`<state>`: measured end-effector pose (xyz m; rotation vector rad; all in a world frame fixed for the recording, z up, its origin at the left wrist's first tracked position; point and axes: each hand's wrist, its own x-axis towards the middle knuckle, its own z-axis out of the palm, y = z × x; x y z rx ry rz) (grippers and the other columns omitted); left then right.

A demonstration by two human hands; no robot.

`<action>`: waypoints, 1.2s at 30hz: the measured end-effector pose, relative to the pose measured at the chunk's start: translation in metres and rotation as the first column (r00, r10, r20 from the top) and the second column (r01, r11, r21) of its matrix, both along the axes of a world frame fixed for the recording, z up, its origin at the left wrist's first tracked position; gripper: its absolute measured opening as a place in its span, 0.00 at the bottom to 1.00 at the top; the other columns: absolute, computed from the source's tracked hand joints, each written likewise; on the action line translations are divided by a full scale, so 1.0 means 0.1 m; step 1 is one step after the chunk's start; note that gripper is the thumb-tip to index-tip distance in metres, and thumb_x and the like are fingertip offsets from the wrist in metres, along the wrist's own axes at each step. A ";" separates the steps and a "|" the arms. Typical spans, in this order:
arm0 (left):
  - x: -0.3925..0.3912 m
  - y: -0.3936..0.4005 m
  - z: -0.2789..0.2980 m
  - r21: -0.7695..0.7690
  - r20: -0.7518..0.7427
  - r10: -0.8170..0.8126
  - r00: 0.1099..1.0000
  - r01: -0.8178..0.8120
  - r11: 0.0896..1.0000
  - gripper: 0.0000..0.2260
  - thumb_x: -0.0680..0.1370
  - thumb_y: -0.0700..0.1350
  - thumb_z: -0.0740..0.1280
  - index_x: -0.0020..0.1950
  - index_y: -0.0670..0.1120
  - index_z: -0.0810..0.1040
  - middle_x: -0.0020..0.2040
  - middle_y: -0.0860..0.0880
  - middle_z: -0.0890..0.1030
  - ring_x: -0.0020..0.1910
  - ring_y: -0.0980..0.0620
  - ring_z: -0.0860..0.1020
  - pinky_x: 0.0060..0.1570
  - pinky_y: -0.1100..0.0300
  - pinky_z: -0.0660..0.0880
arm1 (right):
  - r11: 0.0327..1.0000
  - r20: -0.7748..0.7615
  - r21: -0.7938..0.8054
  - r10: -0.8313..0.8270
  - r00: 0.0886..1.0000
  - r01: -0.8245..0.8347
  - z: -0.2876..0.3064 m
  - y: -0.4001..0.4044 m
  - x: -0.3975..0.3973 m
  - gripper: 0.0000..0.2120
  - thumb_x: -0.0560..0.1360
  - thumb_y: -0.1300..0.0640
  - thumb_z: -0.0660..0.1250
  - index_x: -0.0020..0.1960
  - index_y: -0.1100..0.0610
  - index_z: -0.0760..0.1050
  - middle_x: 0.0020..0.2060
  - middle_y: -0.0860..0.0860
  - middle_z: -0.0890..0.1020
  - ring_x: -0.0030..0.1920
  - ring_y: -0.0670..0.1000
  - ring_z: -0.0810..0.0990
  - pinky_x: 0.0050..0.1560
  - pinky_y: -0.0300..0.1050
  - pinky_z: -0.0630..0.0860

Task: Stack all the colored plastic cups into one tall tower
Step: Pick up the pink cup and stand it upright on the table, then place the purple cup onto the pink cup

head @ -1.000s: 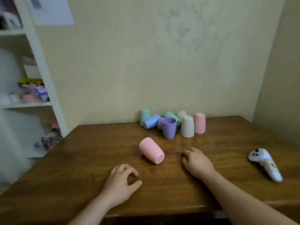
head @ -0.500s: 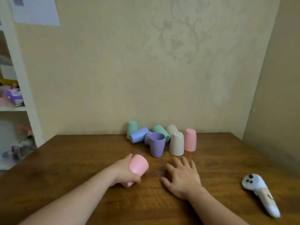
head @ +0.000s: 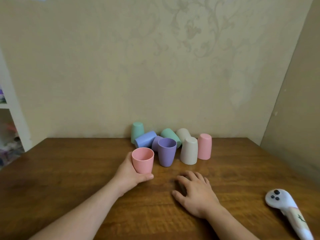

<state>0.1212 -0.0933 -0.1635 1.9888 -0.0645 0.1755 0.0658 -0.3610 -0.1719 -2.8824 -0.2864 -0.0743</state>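
left hand grips a pink cup upright, mouth up, fingers wrapped around the lower half from behind and the thumb pressed across the base at the front. the cup is smooth matte plastic, tapered, narrower at the bottom, with a thin round rim. whether its base rests on the table cannot be told.

right hand lies palm down on the table, fingers loosely spread and slightly curled, holding nothing.

just beside the held cup, to its right, a purple cup stands mouth up. behind it a second purple cup lies on its side, largely hidden. a blue cup lies on its side, touching a green cup that stands mouth down near the wall. another green cup and a cream cup lean tilted at the back. in front of them a second cream cup stands mouth down, slightly tilted, with a second pink cup mouth down just beside it. all share the same matte finish and rounded, tapered form.

table surface is dark brown wood with visible grain and a dull sheen. well apart, at the right edge, lies a soft white toy with three dark dots on its rounded head. the wall carries pale embossed floral paper.
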 end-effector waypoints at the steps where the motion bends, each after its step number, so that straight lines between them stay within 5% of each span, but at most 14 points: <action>1: 0.00 -0.01 -0.03 0.017 0.007 0.009 1.000 -0.009 1.000 0.43 0.57 0.52 0.89 0.66 0.60 0.71 0.60 0.61 0.81 0.59 0.57 0.81 0.54 0.58 0.78 | 1.000 0.002 -0.001 -0.001 1.000 0.001 0.00 0.00 0.00 0.31 0.77 0.28 0.55 0.78 0.37 0.68 0.77 0.40 0.67 0.80 0.53 0.61 0.81 0.61 0.58; 6: 0.01 0.01 -0.10 0.019 0.050 0.030 0.998 -0.031 0.999 0.54 0.53 0.59 0.88 0.74 0.60 0.66 0.64 0.60 0.79 0.61 0.55 0.80 0.58 0.55 0.78 | 0.998 -0.020 0.043 -0.044 0.999 0.045 0.07 0.01 0.03 0.31 0.76 0.25 0.56 0.72 0.38 0.75 0.72 0.39 0.75 0.74 0.51 0.70 0.77 0.57 0.67; 8: 0.01 0.06 -0.11 -0.056 0.056 0.032 0.998 -0.029 0.998 0.55 0.52 0.58 0.88 0.75 0.63 0.65 0.66 0.59 0.79 0.63 0.54 0.80 0.59 0.56 0.78 | 0.966 0.040 0.215 -0.157 0.987 0.145 0.28 0.04 0.10 0.28 0.73 0.23 0.58 0.57 0.41 0.82 0.54 0.40 0.85 0.57 0.48 0.82 0.61 0.53 0.80; 10: 0.00 0.09 -0.13 -0.091 0.067 0.018 0.998 -0.012 0.996 0.55 0.52 0.57 0.89 0.74 0.64 0.66 0.66 0.59 0.80 0.64 0.56 0.80 0.60 0.57 0.78 | 0.922 0.161 0.342 -0.246 0.956 0.180 0.55 0.09 0.29 0.21 0.74 0.27 0.63 0.47 0.44 0.81 0.42 0.42 0.85 0.45 0.46 0.83 0.48 0.51 0.83; 12: -0.01 0.09 -0.13 -0.086 0.077 -0.004 0.997 0.011 0.996 0.55 0.52 0.59 0.89 0.74 0.65 0.66 0.67 0.61 0.79 0.65 0.58 0.79 0.63 0.56 0.78 | 0.923 0.272 0.374 -0.202 0.941 0.090 0.81 0.18 0.52 0.16 0.76 0.34 0.68 0.55 0.44 0.81 0.48 0.41 0.83 0.47 0.47 0.82 0.50 0.53 0.83; 15: -0.04 0.07 -0.11 -0.059 0.099 -0.020 0.995 0.025 0.998 0.53 0.55 0.59 0.89 0.75 0.65 0.66 0.67 0.64 0.78 0.64 0.60 0.78 0.60 0.59 0.77 | 0.957 0.260 0.288 -0.046 0.965 -0.032 1.06 0.32 0.81 0.29 0.76 0.40 0.72 0.75 0.42 0.71 0.68 0.46 0.74 0.62 0.52 0.79 0.60 0.54 0.80; 19: -0.08 0.03 -0.07 -0.009 0.123 -0.008 0.992 0.009 1.000 0.49 0.58 0.58 0.87 0.73 0.65 0.67 0.66 0.66 0.78 0.62 0.63 0.78 0.55 0.64 0.75 | 0.987 0.226 -0.159 0.044 0.973 -0.008 1.00 0.51 0.99 0.41 0.76 0.42 0.71 0.84 0.41 0.55 0.81 0.55 0.60 0.75 0.64 0.67 0.65 0.58 0.78; 22: -0.09 0.00 -0.06 0.041 0.145 -0.002 0.989 -0.004 0.999 0.49 0.59 0.59 0.86 0.75 0.65 0.65 0.66 0.65 0.76 0.62 0.60 0.78 0.56 0.62 0.75 | 0.980 0.159 -0.197 0.011 0.987 0.021 0.79 0.62 1.04 0.43 0.78 0.40 0.68 0.86 0.41 0.48 0.84 0.57 0.57 0.76 0.67 0.65 0.70 0.61 0.74; 26: -0.08 0.00 -0.07 0.075 0.146 0.019 0.989 -0.030 0.997 0.49 0.63 0.59 0.85 0.78 0.61 0.63 0.68 0.61 0.76 0.63 0.56 0.77 0.58 0.58 0.78 | 0.994 0.159 0.087 -0.077 0.984 0.064 0.61 0.60 1.05 0.37 0.78 0.42 0.69 0.83 0.44 0.60 0.74 0.55 0.69 0.70 0.62 0.75 0.66 0.54 0.77; 28: -0.07 0.01 -0.08 0.087 0.144 0.040 0.989 -0.053 0.995 0.48 0.63 0.60 0.84 0.78 0.60 0.64 0.69 0.60 0.77 0.63 0.55 0.78 0.59 0.55 0.80 | 0.958 0.140 0.278 -0.117 0.983 0.074 0.57 0.56 1.00 0.42 0.75 0.45 0.74 0.84 0.44 0.60 0.72 0.53 0.71 0.70 0.59 0.77 0.67 0.52 0.77; 31: -0.07 0.00 -0.08 0.111 0.141 0.059 0.988 -0.075 0.991 0.45 0.65 0.59 0.83 0.77 0.57 0.67 0.69 0.57 0.79 0.63 0.54 0.79 0.59 0.55 0.79 | 0.774 0.050 0.627 -0.152 0.987 0.088 0.45 0.52 0.86 0.49 0.71 0.51 0.81 0.84 0.44 0.57 0.71 0.45 0.75 0.67 0.49 0.78 0.64 0.47 0.79; 34: -0.07 -0.02 -0.07 0.148 0.140 0.071 0.988 -0.092 0.985 0.43 0.66 0.59 0.83 0.77 0.55 0.68 0.68 0.56 0.80 0.62 0.53 0.80 0.57 0.56 0.78 | 0.546 -0.051 0.826 -0.176 0.983 0.140 0.22 0.53 0.72 0.34 0.70 0.54 0.84 0.69 0.43 0.72 0.63 0.44 0.84 0.54 0.42 0.83 0.47 0.35 0.80; 36: -0.07 -0.02 -0.07 0.169 0.135 0.076 0.988 -0.099 0.981 0.43 0.66 0.60 0.83 0.77 0.54 0.68 0.68 0.55 0.81 0.62 0.53 0.80 0.55 0.56 0.78 | 0.473 -0.065 0.868 -0.191 0.979 0.150 0.15 0.54 0.65 0.29 0.70 0.53 0.85 0.64 0.40 0.73 0.58 0.43 0.85 0.53 0.42 0.84 0.44 0.34 0.79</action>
